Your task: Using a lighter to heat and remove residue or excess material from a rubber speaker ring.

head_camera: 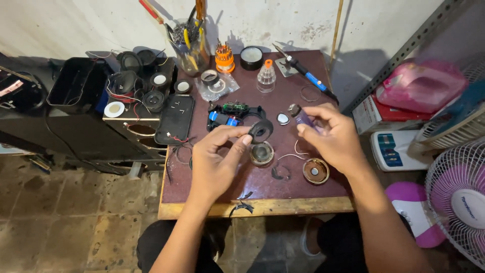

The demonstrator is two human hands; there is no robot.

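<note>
A black ring-shaped speaker part (261,131) was pinched by the left hand (218,161) above the maroon desk (303,189); a small purple, possibly lighter-like, object (301,117) was gripped by the right hand (331,136).

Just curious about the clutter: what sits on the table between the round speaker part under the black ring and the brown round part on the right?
Head view: thin pale wire, otherwise bare maroon tabletop.
</note>
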